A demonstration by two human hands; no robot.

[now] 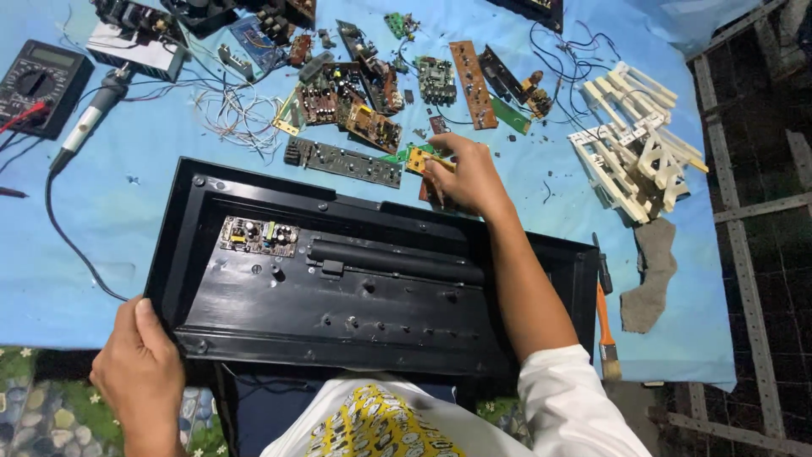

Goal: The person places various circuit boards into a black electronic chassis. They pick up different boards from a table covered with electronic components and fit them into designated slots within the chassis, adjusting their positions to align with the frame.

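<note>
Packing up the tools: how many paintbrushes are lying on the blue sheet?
1. The paintbrush, orange-handled, lies at the black casing's right end, beside the grey sock. Others may be hidden among the circuit boards.

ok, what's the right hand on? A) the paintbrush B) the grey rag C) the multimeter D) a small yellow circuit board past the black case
D: the right hand reaches over the black case and its fingers pinch the small yellow circuit board on the blue cloth.
</note>
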